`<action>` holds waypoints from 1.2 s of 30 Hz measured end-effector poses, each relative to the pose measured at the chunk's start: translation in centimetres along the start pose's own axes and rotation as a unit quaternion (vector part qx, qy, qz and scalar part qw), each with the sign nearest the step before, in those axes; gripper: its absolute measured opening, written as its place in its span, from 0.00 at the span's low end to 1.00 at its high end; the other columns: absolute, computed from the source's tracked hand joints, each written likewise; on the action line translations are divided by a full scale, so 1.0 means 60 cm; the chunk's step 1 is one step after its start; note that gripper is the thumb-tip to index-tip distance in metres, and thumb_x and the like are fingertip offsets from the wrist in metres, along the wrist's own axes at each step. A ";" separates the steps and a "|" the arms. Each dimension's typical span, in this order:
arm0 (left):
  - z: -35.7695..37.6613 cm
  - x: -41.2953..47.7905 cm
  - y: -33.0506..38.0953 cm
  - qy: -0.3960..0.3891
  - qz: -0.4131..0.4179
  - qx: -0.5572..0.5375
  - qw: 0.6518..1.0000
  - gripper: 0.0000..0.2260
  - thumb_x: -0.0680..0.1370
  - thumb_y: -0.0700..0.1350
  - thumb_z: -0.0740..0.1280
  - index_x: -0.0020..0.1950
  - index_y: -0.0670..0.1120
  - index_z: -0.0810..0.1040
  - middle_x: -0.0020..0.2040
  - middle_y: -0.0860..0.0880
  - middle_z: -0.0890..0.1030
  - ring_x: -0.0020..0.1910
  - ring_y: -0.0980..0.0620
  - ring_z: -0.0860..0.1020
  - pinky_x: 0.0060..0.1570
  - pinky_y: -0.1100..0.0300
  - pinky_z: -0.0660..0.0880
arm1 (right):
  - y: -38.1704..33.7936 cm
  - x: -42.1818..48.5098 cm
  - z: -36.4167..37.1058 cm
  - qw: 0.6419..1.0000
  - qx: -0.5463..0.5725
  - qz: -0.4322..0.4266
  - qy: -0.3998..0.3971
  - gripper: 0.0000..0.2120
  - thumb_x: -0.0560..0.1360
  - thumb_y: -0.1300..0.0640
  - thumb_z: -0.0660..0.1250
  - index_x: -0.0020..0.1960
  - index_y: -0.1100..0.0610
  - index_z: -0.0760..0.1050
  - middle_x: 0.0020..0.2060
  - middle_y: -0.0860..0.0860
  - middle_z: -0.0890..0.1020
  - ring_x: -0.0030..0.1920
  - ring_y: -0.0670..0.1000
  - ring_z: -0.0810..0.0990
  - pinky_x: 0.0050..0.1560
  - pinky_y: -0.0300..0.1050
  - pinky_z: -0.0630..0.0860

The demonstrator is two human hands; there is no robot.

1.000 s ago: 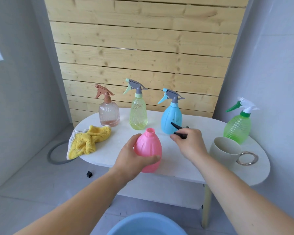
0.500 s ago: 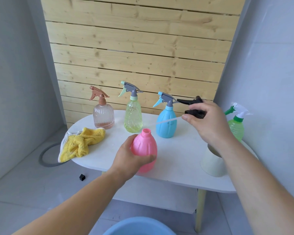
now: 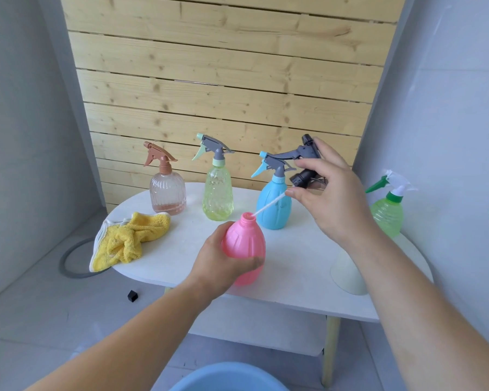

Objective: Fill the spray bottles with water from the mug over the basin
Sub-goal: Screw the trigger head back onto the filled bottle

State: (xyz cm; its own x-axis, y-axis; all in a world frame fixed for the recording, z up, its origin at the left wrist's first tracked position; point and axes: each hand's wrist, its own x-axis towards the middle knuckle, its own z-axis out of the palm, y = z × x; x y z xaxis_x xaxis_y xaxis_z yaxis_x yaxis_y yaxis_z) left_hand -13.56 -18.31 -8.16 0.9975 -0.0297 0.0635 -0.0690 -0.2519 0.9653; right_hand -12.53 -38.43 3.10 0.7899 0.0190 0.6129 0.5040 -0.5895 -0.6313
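A pink spray bottle point(image 3: 244, 248) without its head stands near the front of the white table point(image 3: 294, 266), and my left hand point(image 3: 223, 263) grips its body. My right hand point(image 3: 331, 190) holds the dark grey spray head point(image 3: 305, 159) above and to the right of the bottle. The head's thin white tube point(image 3: 268, 204) slants down, its tip at the bottle's open neck. The pale mug point(image 3: 349, 273) stands on the right, mostly hidden behind my right forearm. A blue basin point(image 3: 226, 378) shows at the bottom edge, below the table.
Along the back of the table stand a clear brown-headed bottle point(image 3: 167, 190), a yellow-green bottle point(image 3: 218, 190), a blue bottle point(image 3: 274, 204) and a green bottle point(image 3: 387, 210) at far right. A yellow cloth point(image 3: 127, 241) lies on the left end. Wooden slats rise behind.
My right hand lifted the spray head off the pink bottle, up and to the right, drawing the tube out until only its tip is at the neck. My left hand kept its grip.
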 end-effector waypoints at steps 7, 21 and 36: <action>0.006 0.002 0.000 -0.008 0.006 -0.011 1.000 0.32 0.66 0.49 0.83 0.66 0.59 0.74 0.55 0.56 0.81 0.53 0.55 0.80 0.47 0.59 0.79 | -0.006 0.000 0.045 0.996 -0.036 -0.049 -0.057 0.20 0.72 0.63 0.74 0.62 0.52 0.79 0.78 0.42 0.58 0.74 0.43 0.65 0.67 0.51 0.72; 0.019 0.026 -0.002 -0.022 0.027 -0.036 0.999 0.28 0.66 0.49 0.83 0.61 0.62 0.74 0.55 0.57 0.82 0.54 0.57 0.81 0.48 0.61 0.79 | 0.002 -0.023 0.099 0.982 -0.081 -0.054 -0.163 0.19 0.78 0.65 0.63 0.67 0.52 0.75 0.78 0.39 0.56 0.70 0.30 0.54 0.60 0.16 0.50; 0.020 0.032 -0.010 -0.009 0.025 -0.013 1.000 0.36 0.66 0.52 0.83 0.67 0.59 0.67 0.55 0.61 0.74 0.57 0.52 0.78 0.48 0.59 0.78 | 0.011 -0.011 0.104 0.982 -0.005 0.057 -0.178 0.27 0.77 0.67 0.63 0.70 0.43 0.67 0.59 0.40 0.77 0.59 0.42 0.77 0.64 0.42 0.74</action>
State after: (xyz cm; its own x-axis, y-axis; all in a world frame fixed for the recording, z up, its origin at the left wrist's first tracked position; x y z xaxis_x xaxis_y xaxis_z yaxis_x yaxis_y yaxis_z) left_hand -11.59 -19.39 -8.91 0.9923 -0.0598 0.1080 -0.1189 -0.2252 0.9670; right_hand -10.53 -33.78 -0.70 0.9144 0.2326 0.3313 0.4023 -0.6121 -0.6807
